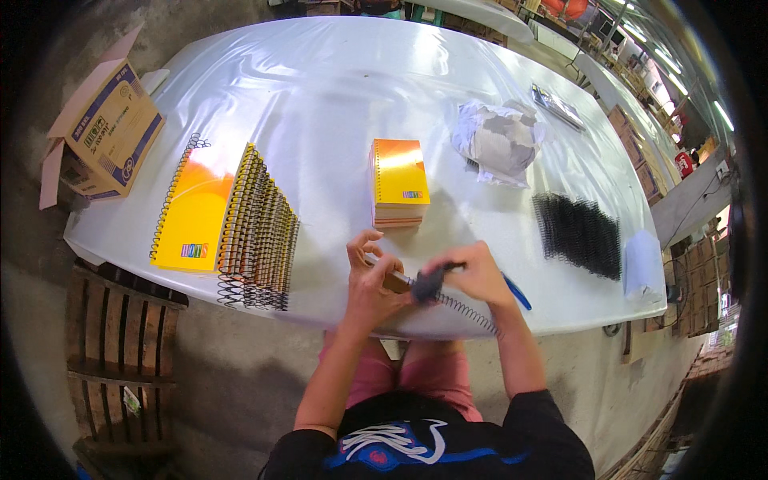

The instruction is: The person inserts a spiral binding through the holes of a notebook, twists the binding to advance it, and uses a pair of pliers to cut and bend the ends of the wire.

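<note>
Right at the near edge of the table (320, 104), two bare hands work close together, the forearms coming in from below. The left hand (374, 280) has its grip closed on a thin flat thing (395, 280) seen nearly edge-on, pale along one side and brown along the other; its index finger is bent up and away from the rest. The right hand (472, 274) has its grip clamped on a dark thing (428, 285), too blurred to make out, which sits up against the end of the flat thing. From beside the dark thing a dark wire coil (468, 310) slants down to the right, its far end by the right forearm. I cannot tell whether the coil is threaded into the flat thing.

Just beyond the hands stands a neat stack of notebooks (400, 172), the top cover orange and yellow. Over to the left are yellow coil-bound notebooks (192, 212), with dark rings along the left edge and many more rings massed down the right side. A cardboard box (112, 136) with its flaps open is at the left end of the table.

On the right, a blue pen-like thing (517, 292) lies near the right wrist, and beyond it spreads a pile of black coils (578, 236). A white roll (642, 268) is beside that pile, at the table's corner. Farther back sits a crumpled pale bundle (500, 142), with a flat packet (558, 106) behind it.
</note>
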Demonstrator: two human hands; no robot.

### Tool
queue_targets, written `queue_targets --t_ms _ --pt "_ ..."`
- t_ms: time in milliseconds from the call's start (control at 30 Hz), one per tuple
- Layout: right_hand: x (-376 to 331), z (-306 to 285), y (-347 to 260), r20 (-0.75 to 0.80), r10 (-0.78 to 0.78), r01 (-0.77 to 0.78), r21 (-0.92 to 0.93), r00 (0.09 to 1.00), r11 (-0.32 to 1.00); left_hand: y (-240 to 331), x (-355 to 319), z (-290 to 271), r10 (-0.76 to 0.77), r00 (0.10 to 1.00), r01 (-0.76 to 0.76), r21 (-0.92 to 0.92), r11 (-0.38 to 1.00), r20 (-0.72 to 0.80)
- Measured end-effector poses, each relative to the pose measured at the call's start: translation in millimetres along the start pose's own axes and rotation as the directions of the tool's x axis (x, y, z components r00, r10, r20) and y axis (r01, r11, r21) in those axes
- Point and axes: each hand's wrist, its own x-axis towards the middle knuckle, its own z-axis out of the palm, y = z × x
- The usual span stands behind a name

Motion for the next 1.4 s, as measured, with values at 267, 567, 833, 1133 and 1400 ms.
queue_targets --t_ms 267,567,833,1133,1400 --pt "8.0 7.6 -8.1 -0.014 -0.038 0.035 -0.174 0.999 0.984 -12.9 -0.4 0.1 -0.117 0.993 0.116 -0.255 0.96 0.014" --pt "18.0 14.0 -27.6 0.044 -0.093 0.097 -0.095 0.995 0.991 -30.2 -0.5 12.2 -0.157 0.987 0.154 -0.336 0.929 0.017" --pt "11.6 38.0 -38.1 0.047 -0.142 0.144 -0.03 0.989 0.989 -22.3 -4.3 3.8 -0.211 0.973 0.229 -0.293 0.928 0.095" --pt "-7.2 -53.5 27.0 -0.454 -0.165 -0.135 -0.559 0.876 0.818 -31.1 -7.2 -1.6 -0.251 0.949 0.315 -0.516 0.797 0.191" --pt "-106.6 -0.2 30.9 -0.631 0.116 -0.618 -0.678 0.767 0.398 0.9 -7.7 -1.4 -0.375 0.926 0.253 -0.652 0.715 -0.052"
